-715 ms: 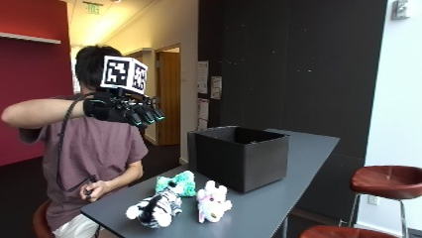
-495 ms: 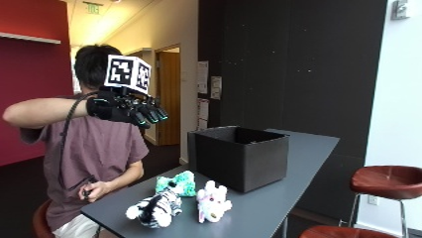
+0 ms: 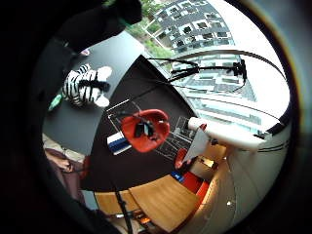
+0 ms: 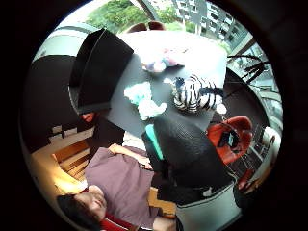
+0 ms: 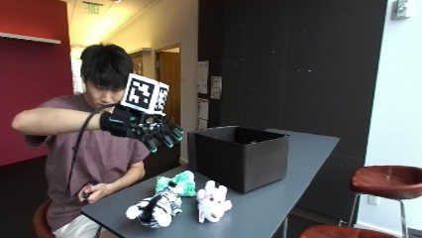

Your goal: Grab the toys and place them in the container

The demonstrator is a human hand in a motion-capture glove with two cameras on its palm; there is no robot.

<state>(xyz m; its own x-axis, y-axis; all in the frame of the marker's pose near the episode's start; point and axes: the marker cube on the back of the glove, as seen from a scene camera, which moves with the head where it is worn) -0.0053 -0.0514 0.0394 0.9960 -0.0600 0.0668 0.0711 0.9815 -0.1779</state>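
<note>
Three soft toys lie near the front end of the dark table [image 5: 290,198]: a zebra [image 5: 155,209], a white and pink unicorn [image 5: 212,204] and a green plush [image 5: 177,182] behind them. A black open box [image 5: 240,156] stands just beyond the toys. My gloved right hand [image 5: 146,129] hangs in the air well above the toys, fingers relaxed and pointing down toward the table, holding nothing. In the thumb side palm view the zebra [image 4: 197,94], the green plush [image 4: 143,98], the unicorn [image 4: 161,60] and the box [image 4: 98,70] show below the palm.
Red-brown stools [image 5: 389,181] stand at the right of the table, and another one [image 3: 145,129] shows on the floor in the little finger side view. The person's bare left hand [image 5: 92,191] rests at the table's near corner.
The right hand has come down and forward from head height toward the table. The toys and the box have not moved.
</note>
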